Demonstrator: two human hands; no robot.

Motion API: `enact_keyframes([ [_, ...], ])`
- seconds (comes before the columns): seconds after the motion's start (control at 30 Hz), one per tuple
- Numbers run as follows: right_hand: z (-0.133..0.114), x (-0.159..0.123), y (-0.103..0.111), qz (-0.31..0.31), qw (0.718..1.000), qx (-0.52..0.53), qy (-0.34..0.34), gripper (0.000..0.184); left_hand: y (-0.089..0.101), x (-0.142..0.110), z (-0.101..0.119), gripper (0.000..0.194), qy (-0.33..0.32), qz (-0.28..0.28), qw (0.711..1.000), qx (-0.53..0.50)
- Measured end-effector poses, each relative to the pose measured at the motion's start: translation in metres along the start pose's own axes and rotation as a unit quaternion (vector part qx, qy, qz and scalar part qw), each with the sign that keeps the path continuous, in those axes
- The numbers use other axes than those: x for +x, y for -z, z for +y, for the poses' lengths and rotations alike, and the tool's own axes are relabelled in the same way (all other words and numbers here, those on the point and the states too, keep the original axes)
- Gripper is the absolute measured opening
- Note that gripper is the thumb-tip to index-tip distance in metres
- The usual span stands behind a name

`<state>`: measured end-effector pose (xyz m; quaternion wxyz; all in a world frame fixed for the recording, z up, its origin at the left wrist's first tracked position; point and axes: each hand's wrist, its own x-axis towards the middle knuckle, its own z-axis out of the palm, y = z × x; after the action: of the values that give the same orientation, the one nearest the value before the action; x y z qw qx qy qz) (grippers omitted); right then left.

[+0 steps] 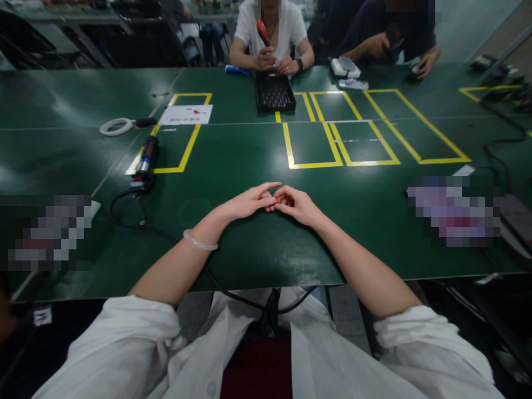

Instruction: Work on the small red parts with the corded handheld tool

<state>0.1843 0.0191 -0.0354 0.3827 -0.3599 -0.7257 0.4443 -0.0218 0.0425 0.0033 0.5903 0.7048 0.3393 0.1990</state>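
Both of my hands meet above the green table [249, 255], near its front edge. On my left hand [251, 202] the index finger points out straight, while the thumb and other fingers close in toward the right fingertips. My right hand [301, 205] is curled, its thumb and fingers pinched together against the left ones. A tiny orange bit [277, 200] shows between the fingertips; it is too small to name and mostly hidden by the fingers. A clear bracelet [200, 241] circles my left forearm.
A black cylindrical tool [146, 155] with a cable lies at the left, near a white coiled ring [116, 127] and a printed sheet [187, 114]. Yellow tape [316, 165] marks rectangles. Across the table, one person works over a black tray [275, 100]; another sits farther right.
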Motion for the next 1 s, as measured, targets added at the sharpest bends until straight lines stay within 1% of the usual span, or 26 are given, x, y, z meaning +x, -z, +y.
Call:
enact_keyframes([
  [0.07,-0.002,0.000,-0.001,0.005,1.000,-0.005,-0.003,0.021,-0.001,0.000,-0.005,0.061,0.001,0.021,1.000,-0.015],
  [0.17,-0.002,0.000,-0.001,0.020,1.000,-0.011,-0.010,0.021,0.001,0.001,-0.011,0.046,0.013,0.059,0.998,-0.033],
  [0.27,-0.002,0.000,-0.001,0.034,0.999,-0.029,-0.014,0.020,0.001,0.002,-0.015,0.037,0.019,0.068,0.997,-0.040],
  [0.5,0.000,-0.001,-0.001,0.038,0.997,-0.071,-0.001,0.016,-0.005,0.003,-0.014,0.035,0.008,0.065,0.998,-0.016],
  [0.6,0.001,-0.001,-0.002,0.036,0.996,-0.078,0.002,0.017,-0.007,0.001,-0.012,0.033,0.005,0.067,0.998,-0.012],
  [0.8,0.001,0.000,-0.001,0.046,0.999,-0.008,-0.027,0.024,-0.007,0.000,-0.014,0.030,-0.002,0.070,0.997,-0.010],
  [0.87,0.002,0.000,0.000,0.046,0.998,-0.002,-0.034,0.024,-0.007,0.001,-0.016,0.030,-0.008,0.069,0.997,-0.017],
  [1.0,0.004,0.001,0.000,0.043,0.999,0.003,-0.027,0.022,-0.007,0.001,-0.017,0.032,-0.009,0.070,0.997,-0.021],
])
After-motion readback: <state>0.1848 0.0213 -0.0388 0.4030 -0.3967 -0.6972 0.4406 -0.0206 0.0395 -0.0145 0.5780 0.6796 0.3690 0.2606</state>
